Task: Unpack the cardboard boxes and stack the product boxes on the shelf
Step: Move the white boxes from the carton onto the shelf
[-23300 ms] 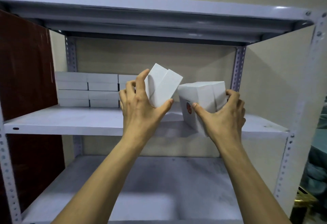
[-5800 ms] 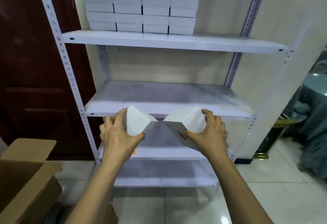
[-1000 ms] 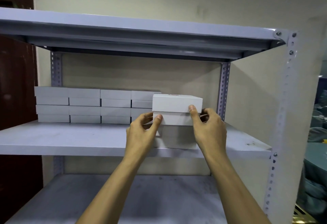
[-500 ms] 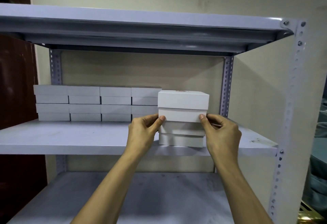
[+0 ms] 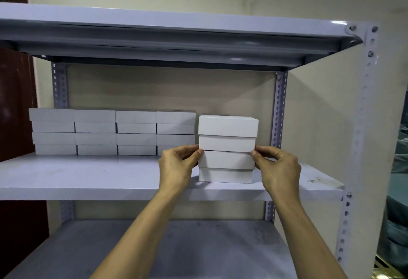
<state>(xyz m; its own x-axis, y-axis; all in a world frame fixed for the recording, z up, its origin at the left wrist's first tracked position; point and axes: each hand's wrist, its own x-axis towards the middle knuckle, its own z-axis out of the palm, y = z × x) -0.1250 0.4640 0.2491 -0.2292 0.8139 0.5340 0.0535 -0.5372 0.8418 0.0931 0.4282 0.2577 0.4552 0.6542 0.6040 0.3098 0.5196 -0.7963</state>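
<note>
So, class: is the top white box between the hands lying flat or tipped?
Flat. The top product box sits squarely on the box below, edges level with the shelf.

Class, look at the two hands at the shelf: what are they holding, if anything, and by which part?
Both hands pinch the two-box stack by its sides: left hand, right hand.

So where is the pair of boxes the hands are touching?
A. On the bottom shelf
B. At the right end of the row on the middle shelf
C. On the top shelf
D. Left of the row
B: the left hand and right hand flank the pair of boxes standing right of the row of boxes on the middle shelf.
</note>
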